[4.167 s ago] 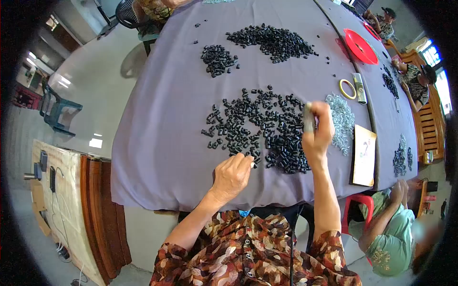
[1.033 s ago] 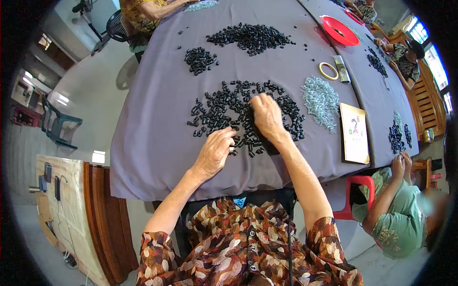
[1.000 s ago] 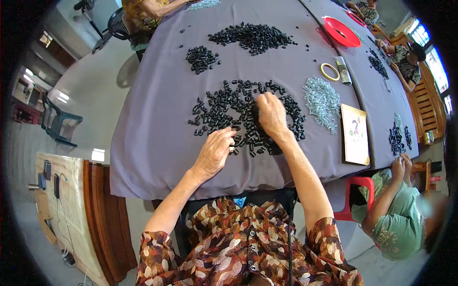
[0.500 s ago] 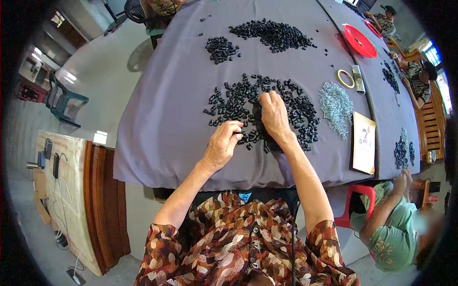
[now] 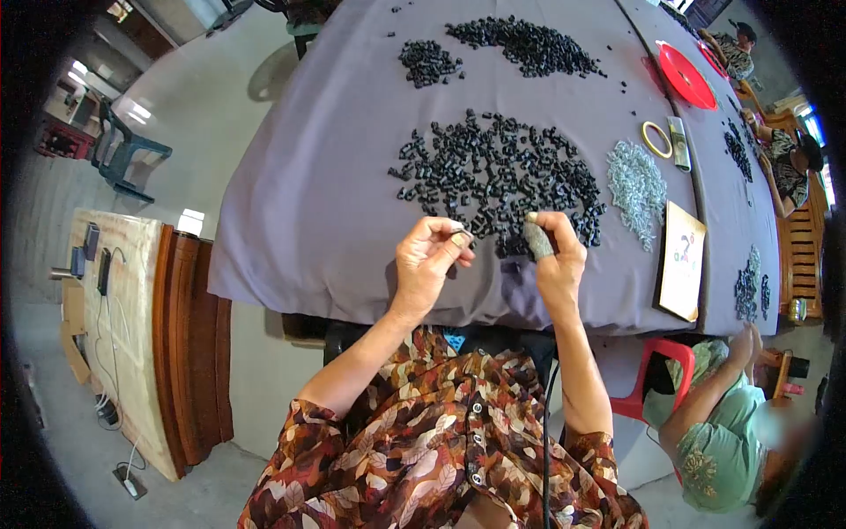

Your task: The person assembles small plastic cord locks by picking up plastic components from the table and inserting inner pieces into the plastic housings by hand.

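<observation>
My left hand (image 5: pixel 425 266) is closed in a pinch on a small black plastic piece (image 5: pixel 462 234), just above the near edge of the scattered pile. My right hand (image 5: pixel 561 256) is closed too, index finger bent toward the thumb. A grey, rough-looking thing (image 5: pixel 537 240) shows at that thumb; whether it is a covering or something held I cannot tell. Beneath and beyond both hands lies a wide spread of small black plastic pieces (image 5: pixel 493 167) on the grey cloth (image 5: pixel 300 229).
Farther back are two more black heaps (image 5: pixel 529 46). To the right lie small clear pieces (image 5: pixel 636 185), a yellow tape ring (image 5: pixel 656 139), a card (image 5: pixel 682 262) and a red tray (image 5: pixel 686 76). A person in green (image 5: pixel 718 441) sits at right; others sit beyond.
My right hand has come back from the pile toward me and turned, showing the grey thing at the thumb. My left hand has shifted slightly right, still pinching a black piece.
</observation>
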Tool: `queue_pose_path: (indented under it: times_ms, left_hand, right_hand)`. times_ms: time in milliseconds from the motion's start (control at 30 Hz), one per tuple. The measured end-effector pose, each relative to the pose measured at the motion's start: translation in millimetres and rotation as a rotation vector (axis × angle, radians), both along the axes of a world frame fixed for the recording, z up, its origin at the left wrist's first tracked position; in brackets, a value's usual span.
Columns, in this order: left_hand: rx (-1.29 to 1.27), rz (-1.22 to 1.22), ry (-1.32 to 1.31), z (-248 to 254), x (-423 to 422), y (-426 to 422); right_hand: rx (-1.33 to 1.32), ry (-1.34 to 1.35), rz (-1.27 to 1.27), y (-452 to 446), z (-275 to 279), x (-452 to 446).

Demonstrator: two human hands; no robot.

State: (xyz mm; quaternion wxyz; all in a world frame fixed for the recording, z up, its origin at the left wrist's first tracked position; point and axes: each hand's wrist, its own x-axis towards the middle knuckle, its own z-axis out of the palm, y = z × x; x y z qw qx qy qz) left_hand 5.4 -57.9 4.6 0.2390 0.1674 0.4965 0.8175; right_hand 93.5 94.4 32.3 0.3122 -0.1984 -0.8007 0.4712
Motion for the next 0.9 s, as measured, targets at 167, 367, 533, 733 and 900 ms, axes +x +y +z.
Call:
queue_pose_path:
  times_ms: [167, 367, 533, 733, 900]
  left_hand:
    - [0.071, -0.107, -0.366, -8.5, 27.6, 12.1]
    - [0.048, -0.172, -0.348, -8.9, 29.9, 11.4]
    - [0.037, -0.208, -0.273, -11.6, 31.1, 11.6]
    - [-0.007, -0.202, -0.195, -8.4, 34.5, 11.9]
    - [-0.055, -0.12, -0.153, -6.0, 38.8, 13.0]
  right_hand:
    - [-0.21, 0.022, 0.044, -27.7, -6.5, 30.7]
    - [-0.279, 0.088, 0.033, -36.6, -13.6, 30.2]
    - [-0.057, 0.071, 0.049, -36.3, -13.7, 28.5]
    - [-0.082, 0.043, 0.04, -36.2, -16.2, 33.6]
    - [-0.255, 0.065, 0.015, -34.8, -16.1, 34.5]
